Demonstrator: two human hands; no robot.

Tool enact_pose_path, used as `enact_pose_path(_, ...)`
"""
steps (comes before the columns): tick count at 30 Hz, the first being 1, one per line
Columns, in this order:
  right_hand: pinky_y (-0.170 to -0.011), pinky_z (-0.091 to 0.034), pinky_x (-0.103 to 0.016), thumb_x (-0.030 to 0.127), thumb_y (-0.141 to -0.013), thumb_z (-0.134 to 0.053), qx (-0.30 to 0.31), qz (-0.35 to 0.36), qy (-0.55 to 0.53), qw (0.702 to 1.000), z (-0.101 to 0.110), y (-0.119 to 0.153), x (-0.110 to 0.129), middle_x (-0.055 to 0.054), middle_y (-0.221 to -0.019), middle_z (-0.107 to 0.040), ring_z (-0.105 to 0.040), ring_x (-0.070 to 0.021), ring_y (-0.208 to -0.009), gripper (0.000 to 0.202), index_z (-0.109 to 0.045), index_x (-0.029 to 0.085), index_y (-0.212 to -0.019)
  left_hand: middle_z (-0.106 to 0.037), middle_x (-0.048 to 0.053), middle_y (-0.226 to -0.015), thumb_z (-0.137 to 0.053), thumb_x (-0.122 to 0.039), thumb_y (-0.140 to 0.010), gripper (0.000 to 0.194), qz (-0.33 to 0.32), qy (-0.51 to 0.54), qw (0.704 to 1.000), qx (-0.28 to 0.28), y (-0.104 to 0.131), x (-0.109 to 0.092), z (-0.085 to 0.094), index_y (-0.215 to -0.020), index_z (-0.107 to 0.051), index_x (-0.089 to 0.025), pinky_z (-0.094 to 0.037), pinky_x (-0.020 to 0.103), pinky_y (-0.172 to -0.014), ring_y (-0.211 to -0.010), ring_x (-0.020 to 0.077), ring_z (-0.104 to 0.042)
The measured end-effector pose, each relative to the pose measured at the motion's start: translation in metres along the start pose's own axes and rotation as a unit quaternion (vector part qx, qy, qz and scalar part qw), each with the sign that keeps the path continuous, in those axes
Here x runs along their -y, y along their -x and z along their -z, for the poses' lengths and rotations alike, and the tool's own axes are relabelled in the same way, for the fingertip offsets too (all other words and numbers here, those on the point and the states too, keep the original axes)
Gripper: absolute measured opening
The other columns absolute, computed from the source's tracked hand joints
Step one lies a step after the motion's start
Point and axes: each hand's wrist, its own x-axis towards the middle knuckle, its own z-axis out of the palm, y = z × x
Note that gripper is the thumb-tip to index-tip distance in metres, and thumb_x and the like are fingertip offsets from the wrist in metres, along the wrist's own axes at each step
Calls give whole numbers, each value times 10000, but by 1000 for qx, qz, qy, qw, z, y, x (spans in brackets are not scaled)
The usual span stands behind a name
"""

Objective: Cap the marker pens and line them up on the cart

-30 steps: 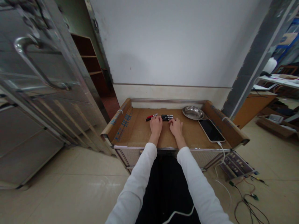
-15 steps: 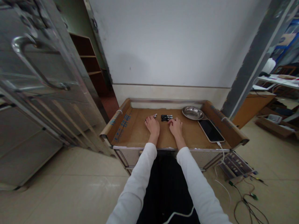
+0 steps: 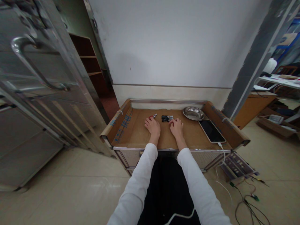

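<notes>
On the brown cardboard top (image 3: pixel 138 134) of a small cart, my left hand (image 3: pixel 153 127) rests palm down with its fingers apart. Just beyond its fingertips lies a small red and white pen-like item (image 3: pixel 153 116), tilted and partly covered by the fingers. Several black markers (image 3: pixel 167 118) lie side by side in the middle, with light marks at their right ends. My right hand (image 3: pixel 177 127) is beside them, fingers bent and loosely apart, fingertips at the right end of the nearest marker. Whether they touch it is too small to tell.
A round steel dish (image 3: pixel 193 113) stands at the back right. In front of it lies a phone (image 3: pixel 212 131) with a white cable (image 3: pixel 222 154) hanging over the edge. Raised cardboard sides (image 3: pixel 234 132) bound the cart. Cables (image 3: pixel 248 203) lie on the floor at right.
The fingers of my left hand have drawn back slightly from the red and white item, so more of its red part shows. My right hand has hardly moved.
</notes>
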Motion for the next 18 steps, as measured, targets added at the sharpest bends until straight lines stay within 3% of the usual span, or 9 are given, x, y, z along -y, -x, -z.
enact_pose_path(8, -868, -301, -345, 124, -849, -404, 2, -5, 8, 1000, 0, -1, 0, -94, -1023, -567, -472, -225, -1010, 270, -662, 202, -861, -474, 223, -1250, -476, -191, -820, 334, 16, -2, 1000, -19, 3, -1, 1, -1137, -475, -85, -344, 481, -982, -1207, 336, -420)
enact_pose_path(18, -881, -311, -350, 117, -838, -397, -8, -2, 0, 1000, -1, 0, -2, -93, -1007, -565, -474, -221, -1005, 267, -651, 196, -850, -556, 215, -1111, -336, -145, -896, 247, 28, -23, 999, -19, 1, -1, -1, -1043, -527, -92, -409, 453, -879, -1065, 312, -510)
